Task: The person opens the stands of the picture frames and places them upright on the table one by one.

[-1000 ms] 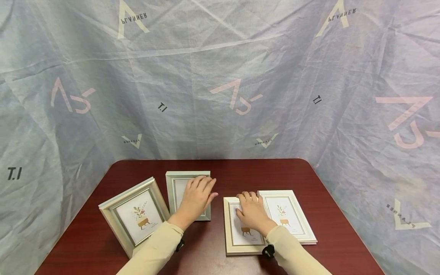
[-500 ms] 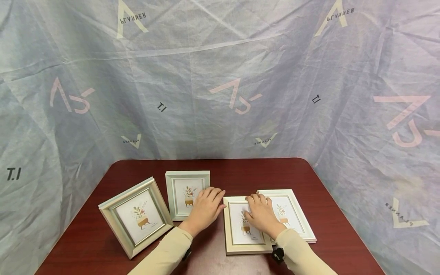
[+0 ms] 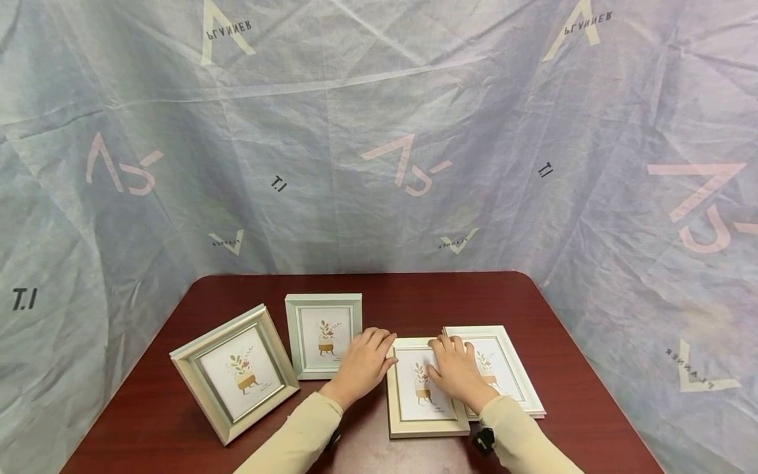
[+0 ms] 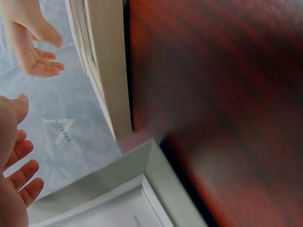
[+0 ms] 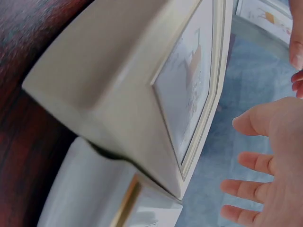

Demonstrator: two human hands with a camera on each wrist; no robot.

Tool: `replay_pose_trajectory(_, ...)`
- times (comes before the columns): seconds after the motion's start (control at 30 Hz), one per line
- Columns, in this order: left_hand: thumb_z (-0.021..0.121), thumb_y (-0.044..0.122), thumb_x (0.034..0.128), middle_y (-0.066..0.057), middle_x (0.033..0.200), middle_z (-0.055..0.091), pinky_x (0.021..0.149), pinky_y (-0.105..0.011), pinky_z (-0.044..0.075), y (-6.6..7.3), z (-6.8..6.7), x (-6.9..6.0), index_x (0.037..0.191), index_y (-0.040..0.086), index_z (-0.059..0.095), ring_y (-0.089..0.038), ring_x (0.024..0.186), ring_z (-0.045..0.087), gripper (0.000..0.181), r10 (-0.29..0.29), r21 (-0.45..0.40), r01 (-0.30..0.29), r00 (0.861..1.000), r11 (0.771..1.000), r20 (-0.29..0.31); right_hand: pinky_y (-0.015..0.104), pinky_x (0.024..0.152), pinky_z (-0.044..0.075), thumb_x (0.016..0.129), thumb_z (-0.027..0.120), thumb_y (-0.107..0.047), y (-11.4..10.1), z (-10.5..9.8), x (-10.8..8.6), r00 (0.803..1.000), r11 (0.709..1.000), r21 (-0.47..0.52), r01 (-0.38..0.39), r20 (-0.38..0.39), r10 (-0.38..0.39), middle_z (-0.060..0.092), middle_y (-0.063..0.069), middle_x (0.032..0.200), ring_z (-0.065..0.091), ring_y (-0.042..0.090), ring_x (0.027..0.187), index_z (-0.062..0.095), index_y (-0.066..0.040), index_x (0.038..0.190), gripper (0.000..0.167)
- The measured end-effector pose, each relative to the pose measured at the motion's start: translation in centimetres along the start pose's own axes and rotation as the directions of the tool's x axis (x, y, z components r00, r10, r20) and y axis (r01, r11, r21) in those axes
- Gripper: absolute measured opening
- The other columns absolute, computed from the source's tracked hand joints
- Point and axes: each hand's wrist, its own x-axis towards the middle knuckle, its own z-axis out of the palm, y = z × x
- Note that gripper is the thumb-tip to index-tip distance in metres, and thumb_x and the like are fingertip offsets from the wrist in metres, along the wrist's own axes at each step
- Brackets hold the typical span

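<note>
My left hand (image 3: 363, 365) hovers between the pale green picture frame (image 3: 356, 342) and the cream picture frame (image 3: 398, 429), fingers loosely bent near the cream one's left edge. My right hand (image 3: 463, 374) is over the cream frame's right side, beside the white picture frame (image 3: 529, 395). In the right wrist view its fingers are spread and grasp nothing. The cream and white frames lie face up side by side. The green frame stands upright, and a champagne-coloured picture frame (image 3: 213, 411) stands turned at the left. Each holds a print of a plant in a pot.
A dark red wooden table (image 3: 408, 309) carries all the frames. Behind and beside it hangs a creased grey backdrop cloth (image 3: 331, 131) with printed lettering. A dark wrist device (image 3: 483, 441) sits under the right sleeve.
My left hand has moved right and nearer, away from the front of the green frame towards the cream one. The right hand has shifted slightly right. The frames stay in place.
</note>
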Motion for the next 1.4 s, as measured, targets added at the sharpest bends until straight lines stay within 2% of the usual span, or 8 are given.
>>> replay_pose_trajectory(0.3, 0.076, 0.032, 0.0880, -0.006, 0.114, 0.062, 0.088, -0.037, 0.047, 0.7, 1.8, 0.3, 0.124, 0.004, 0.066, -0.024, 0.109, 0.056, 0.047, -0.016, 0.009, 0.015, 0.998, 1.000, 0.059, 0.060, 0.089, 0.033, 0.084, 0.072, -0.019, 1.4, 0.7, 0.1, 0.999, 1.000, -0.029, -0.002, -0.039, 0.001, 0.057, 0.018, 0.116, 0.047, 0.040, 0.111, 0.060, -0.003, 0.117, 0.039)
replay_pose_trajectory(0.5, 0.073, 0.034, 0.0908, -0.006, 0.117, 0.061, 0.087, -0.036, 0.046, 0.9, 3.0, 0.4, 0.127, 0.006, 0.065, -0.023, 0.111, 0.055, 0.046, -0.058, 0.030, 0.055, 0.991, 0.998, 0.121, 0.064, 0.093, 0.031, 0.086, 0.070, -0.017, 2.3, 0.6, 0.4, 0.999, 0.999, -0.018, -0.035, -0.017, 0.034, 0.056, 0.020, 0.121, 0.046, 0.042, 0.115, 0.060, -0.003, 0.121, 0.039)
replay_pose_trajectory(0.77, 0.067, 0.034, 0.0952, -0.009, 0.124, 0.058, 0.093, -0.039, 0.045, 1.3, 4.4, 1.1, 0.132, 0.004, 0.060, -0.025, 0.117, 0.053, 0.048, -0.165, 0.023, 0.164, 0.958, 0.986, 0.235, 0.063, 0.093, 0.030, 0.088, 0.067, -0.020, 3.4, 0.8, 0.8, 0.997, 0.997, -0.030, -0.067, 0.030, 0.068, 0.055, 0.022, 0.125, 0.044, 0.043, 0.118, 0.059, -0.003, 0.123, 0.040)
replay_pose_trajectory(1.0, 0.066, 0.034, 0.0962, -0.010, 0.127, 0.056, 0.097, -0.040, 0.043, 1.4, 5.5, 1.5, 0.133, 0.004, 0.059, -0.026, 0.120, 0.050, 0.048, -0.220, 0.060, 0.212, 0.932, 0.975, 0.288, 0.063, 0.093, 0.029, 0.088, 0.068, -0.021, 4.1, 1.0, 0.9, 0.995, 0.996, -0.038, -0.083, 0.060, 0.086, 0.054, 0.022, 0.127, 0.043, 0.044, 0.119, 0.058, -0.003, 0.126, 0.044)
replay_pose_trajectory(1.07, 0.064, 0.034, 0.0971, -0.010, 0.129, 0.055, 0.099, -0.041, 0.041, 1.5, 5.8, 1.6, 0.134, 0.004, 0.058, -0.027, 0.122, 0.049, 0.049, -0.238, 0.068, 0.228, 0.919, 0.971, 0.314, 0.063, 0.094, 0.029, 0.088, 0.069, -0.021, 4.2, 1.0, 1.0, 0.993, 0.995, -0.041, -0.093, 0.070, 0.096, 0.053, 0.022, 0.128, 0.042, 0.044, 0.120, 0.058, -0.003, 0.127, 0.044)
replay_pose_trajectory(1.23, 0.063, 0.036, 0.0973, -0.009, 0.129, 0.055, 0.099, -0.040, 0.040, 1.6, 7.4, 1.3, 0.133, 0.005, 0.059, -0.026, 0.123, 0.048, 0.048, -0.274, 0.107, 0.253, 0.908, 0.962, 0.316, 0.063, 0.094, 0.029, 0.088, 0.068, -0.021, 4.5, 1.0, 0.9, 0.992, 0.994, -0.040, -0.102, 0.068, 0.105, 0.053, 0.020, 0.125, 0.042, 0.042, 0.119, 0.058, -0.004, 0.125, 0.042)
replay_pose_trajectory(1.3, 0.065, 0.036, 0.0963, -0.008, 0.127, 0.056, 0.098, -0.040, 0.041, 1.6, 7.9, 1.3, 0.131, 0.005, 0.061, -0.025, 0.121, 0.048, 0.046, -0.279, 0.118, 0.255, 0.912, 0.960, 0.301, 0.062, 0.092, 0.029, 0.088, 0.068, -0.020, 4.5, 1.0, 0.9, 0.993, 0.994, -0.037, -0.098, 0.059, 0.100, 0.054, 0.020, 0.123, 0.042, 0.042, 0.118, 0.058, -0.004, 0.124, 0.041)
replay_pose_trajectory(1.4, 0.063, 0.035, 0.0972, -0.007, 0.126, 0.057, 0.096, -0.039, 0.041, 1.6, 8.1, 1.5, 0.131, 0.006, 0.061, -0.025, 0.120, 0.049, 0.045, -0.283, 0.120, 0.258, 0.904, 0.959, 0.320, 0.062, 0.092, 0.029, 0.088, 0.067, -0.021, 4.6, 1.1, 1.0, 0.993, 0.994, -0.033, -0.100, 0.058, 0.102, 0.054, 0.020, 0.123, 0.042, 0.042, 0.118, 0.059, -0.004, 0.124, 0.040)
